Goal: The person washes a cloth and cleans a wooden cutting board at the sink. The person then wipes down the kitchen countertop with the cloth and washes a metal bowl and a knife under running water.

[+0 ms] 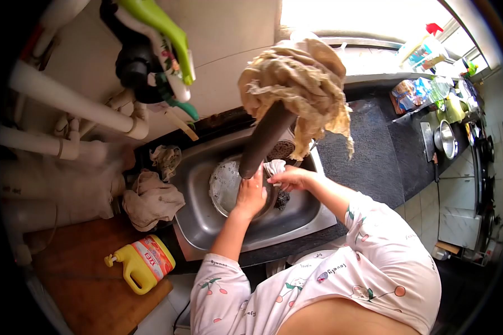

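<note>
A steel sink [198,229] holds a round metal pan [224,187] with whitish, foamy-looking contents. Over the pan is my left hand [252,195], thumb side showing; its fingertips are hidden behind the lower end of a thick brown tube [268,131]. Close to its right, my right hand [292,177] is closed on a small whitish cloth [275,167]. A dark scouring pad [282,200] lies below that hand in the sink. Ragged tan cloth [296,78] is bunched around the tube's upper end, near the camera.
Left of the sink lie crumpled cloths [151,198] and a yellow detergent jug [148,262] on a brown board [89,285]. White pipes [72,100] run along the left wall. A cleaver [428,142], a metal bowl [446,138] and bags [412,95] stand on the dark counter [363,156].
</note>
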{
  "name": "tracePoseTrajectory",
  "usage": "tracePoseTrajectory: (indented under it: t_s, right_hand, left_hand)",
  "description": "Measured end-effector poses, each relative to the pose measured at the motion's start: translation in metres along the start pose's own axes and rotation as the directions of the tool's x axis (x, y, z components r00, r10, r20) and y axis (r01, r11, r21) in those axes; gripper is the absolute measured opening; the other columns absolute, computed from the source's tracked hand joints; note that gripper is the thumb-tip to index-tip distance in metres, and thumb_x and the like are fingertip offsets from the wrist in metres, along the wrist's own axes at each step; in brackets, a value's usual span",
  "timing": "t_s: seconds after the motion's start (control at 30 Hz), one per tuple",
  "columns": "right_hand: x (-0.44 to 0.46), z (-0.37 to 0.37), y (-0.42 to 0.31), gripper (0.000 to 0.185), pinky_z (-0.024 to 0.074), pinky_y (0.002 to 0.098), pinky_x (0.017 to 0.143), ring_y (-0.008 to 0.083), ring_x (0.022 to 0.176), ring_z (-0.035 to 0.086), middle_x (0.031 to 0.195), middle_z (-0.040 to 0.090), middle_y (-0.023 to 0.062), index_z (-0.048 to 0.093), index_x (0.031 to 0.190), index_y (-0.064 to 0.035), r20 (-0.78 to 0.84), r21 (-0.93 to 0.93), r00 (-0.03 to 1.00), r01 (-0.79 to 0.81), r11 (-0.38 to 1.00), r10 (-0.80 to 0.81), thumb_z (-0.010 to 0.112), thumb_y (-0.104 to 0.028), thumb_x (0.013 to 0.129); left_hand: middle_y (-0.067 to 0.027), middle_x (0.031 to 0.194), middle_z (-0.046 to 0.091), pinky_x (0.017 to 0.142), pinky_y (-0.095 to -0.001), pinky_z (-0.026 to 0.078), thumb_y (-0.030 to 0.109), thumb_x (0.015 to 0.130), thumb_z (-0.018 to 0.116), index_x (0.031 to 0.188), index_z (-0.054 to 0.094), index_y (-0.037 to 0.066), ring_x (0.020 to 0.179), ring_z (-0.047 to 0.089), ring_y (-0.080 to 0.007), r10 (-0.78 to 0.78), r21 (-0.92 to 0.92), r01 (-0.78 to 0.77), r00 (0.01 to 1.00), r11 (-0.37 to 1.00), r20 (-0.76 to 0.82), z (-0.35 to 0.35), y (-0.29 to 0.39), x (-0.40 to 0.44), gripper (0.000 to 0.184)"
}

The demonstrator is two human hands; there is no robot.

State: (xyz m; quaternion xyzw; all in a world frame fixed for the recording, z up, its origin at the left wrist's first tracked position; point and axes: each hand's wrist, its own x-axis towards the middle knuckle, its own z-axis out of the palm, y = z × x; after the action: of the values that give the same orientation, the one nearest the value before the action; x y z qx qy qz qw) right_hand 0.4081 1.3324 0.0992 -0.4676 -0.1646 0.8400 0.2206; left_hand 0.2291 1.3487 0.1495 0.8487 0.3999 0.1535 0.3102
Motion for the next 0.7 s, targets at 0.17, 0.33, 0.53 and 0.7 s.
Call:
tracePoseTrajectory:
  t_s: [0.17,0.33,0.53,0.7]
  right_hand:
    - [-0.017,-0.002,-0.049,0.021,0.0194,0.0196,0.035,0.0042,0.039,0.027,0.050,0.031,-0.0069,0.048,0.068,-0.0146,-0.033,-0.421,0.946,-0.305,0.854,0.321,0.068,-0.016,0.070]
    - [-0.006,-0.011,-0.053,0.014,0.0386,0.0295,0.042,0.0167,0.049,0.049,0.060,0.051,0.0036,0.056,0.068,-0.0090,-0.170,-0.709,0.982,-0.182,0.681,0.085,0.065,-0.020,0.070]
    - [0.071,-0.055,0.012,0.016,0.0460,0.0386,0.065,0.0300,0.078,0.060,0.082,0.062,0.0156,0.060,0.077,-0.0052,0.011,-0.999,0.783,0.040,0.033,-0.622,0.050,-0.018,0.074]
    - [0.024,-0.027,-0.007,0.015,0.0469,0.0388,0.055,0.0283,0.065,0.061,0.070,0.062,0.0130,0.061,0.070,-0.0080,0.046,-0.983,0.752,-0.085,-0.166,-0.658,0.052,-0.020,0.073]
  left_hand:
    - [-0.0091,0.112,0.051,0.066,-0.0316,0.050,0.011,0.072,0.052,0.109,0.049,0.011,0.085,0.055,-0.0243,0.556,0.370,-0.534,0.829,0.760,0.056,0.019,-0.012,0.050,0.037]
    - [-0.0075,0.081,0.058,0.056,-0.0326,0.049,0.012,0.074,0.051,0.093,0.057,0.010,0.069,0.058,-0.0234,0.328,0.432,-0.373,0.928,0.821,0.178,0.037,-0.016,0.080,0.021]
    - [-0.0170,0.088,0.062,0.070,-0.0407,0.048,0.016,0.075,0.048,0.088,0.063,0.005,0.082,0.060,-0.0320,-0.247,0.423,0.093,0.913,0.901,0.325,0.042,0.008,0.080,0.022]
    - [-0.0196,0.091,0.061,0.071,-0.0405,0.046,0.015,0.070,0.053,0.085,0.064,0.004,0.085,0.057,-0.0365,-0.272,-0.002,0.284,0.922,0.959,0.277,0.078,-0.021,0.061,0.021]
